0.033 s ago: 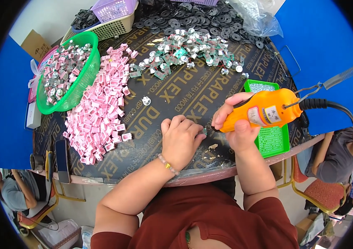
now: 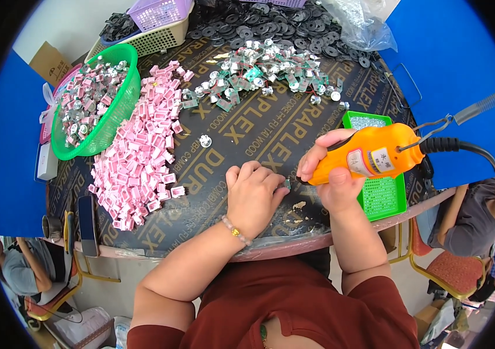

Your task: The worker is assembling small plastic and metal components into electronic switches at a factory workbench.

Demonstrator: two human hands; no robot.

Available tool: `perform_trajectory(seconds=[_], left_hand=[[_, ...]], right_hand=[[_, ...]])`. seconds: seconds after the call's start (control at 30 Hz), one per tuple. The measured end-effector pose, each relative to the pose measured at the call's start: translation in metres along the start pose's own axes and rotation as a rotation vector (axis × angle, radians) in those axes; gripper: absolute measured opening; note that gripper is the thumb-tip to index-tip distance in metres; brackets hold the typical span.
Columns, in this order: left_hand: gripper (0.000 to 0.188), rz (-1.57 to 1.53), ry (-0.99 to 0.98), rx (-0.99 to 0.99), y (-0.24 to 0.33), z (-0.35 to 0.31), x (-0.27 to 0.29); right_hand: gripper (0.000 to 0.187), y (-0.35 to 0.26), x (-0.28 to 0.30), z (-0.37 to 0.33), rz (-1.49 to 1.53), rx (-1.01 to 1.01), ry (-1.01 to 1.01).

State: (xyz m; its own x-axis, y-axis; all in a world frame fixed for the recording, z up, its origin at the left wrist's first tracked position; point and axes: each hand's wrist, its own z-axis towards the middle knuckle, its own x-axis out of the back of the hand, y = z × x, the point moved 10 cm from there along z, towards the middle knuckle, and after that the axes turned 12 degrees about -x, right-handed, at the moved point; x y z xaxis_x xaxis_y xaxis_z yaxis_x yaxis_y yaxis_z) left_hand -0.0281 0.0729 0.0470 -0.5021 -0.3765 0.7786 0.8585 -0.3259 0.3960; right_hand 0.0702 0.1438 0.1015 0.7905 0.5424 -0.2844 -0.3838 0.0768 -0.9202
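Observation:
My right hand (image 2: 338,187) is wrapped round an orange electric screwdriver (image 2: 390,142), which lies nearly level with its dark nose pointing left. My left hand (image 2: 251,196) rests on the dark tabletop, fingers curled and closed. At its fingertips shows a small greenish part (image 2: 287,183), mostly hidden, right by the nose of the screwdriver. Beyond my left hand a silver-white round component (image 2: 205,141) lies alone. Pink plastic housings (image 2: 134,157) are heaped to the left. Small green circuit boards with silver-white heads (image 2: 259,75) form a pile at the far middle.
A green tray (image 2: 399,198) with small silver screws (image 2: 367,122) sits under the screwdriver, which hangs from a spring (image 2: 485,106). At the left stands a green basket (image 2: 134,72) of assembled pieces. Black discs (image 2: 259,23) cover the back. A phone (image 2: 87,224) lies at the near left edge.

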Motion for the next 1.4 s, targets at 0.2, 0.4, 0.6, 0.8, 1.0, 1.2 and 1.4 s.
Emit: perform_trajectory(seconds=[0.2,0.4,0.6,0.8,1.0,1.2,1.4], left_hand=[[0.020,-0.023,-0.002,0.005,-0.001,0.002,0.002],[0.021,-0.081,-0.040,0.033,-0.008,0.002,-0.004],[0.022,-0.031,-0.036,0.003,-0.001,0.003,-0.005],[0.019,0.027,-0.004,-0.077,0.008,0.000,-0.005],[0.024,0.048,0.031,-0.082,0.009,-0.005,0.001],[0.033,0.047,0.024,-0.077,0.015,0.003,-0.001],[0.036,0.060,0.002,-0.065,0.013,0.004,-0.003]], right_hand=[[0.054,0.007,-0.007,0.003,0.022,-0.094,-0.039],[0.046,0.014,-0.010,0.010,0.039,-0.127,-0.066],[0.035,0.019,-0.010,0.008,0.094,-0.150,-0.131],[0.044,0.005,-0.008,0.006,0.068,-0.134,-0.155],[0.050,-0.081,0.065,-0.003,-0.201,0.222,0.045],[0.018,-0.091,0.186,0.004,-0.385,0.189,0.463],[0.020,-0.073,0.209,0.006,-0.373,0.230,0.489]])
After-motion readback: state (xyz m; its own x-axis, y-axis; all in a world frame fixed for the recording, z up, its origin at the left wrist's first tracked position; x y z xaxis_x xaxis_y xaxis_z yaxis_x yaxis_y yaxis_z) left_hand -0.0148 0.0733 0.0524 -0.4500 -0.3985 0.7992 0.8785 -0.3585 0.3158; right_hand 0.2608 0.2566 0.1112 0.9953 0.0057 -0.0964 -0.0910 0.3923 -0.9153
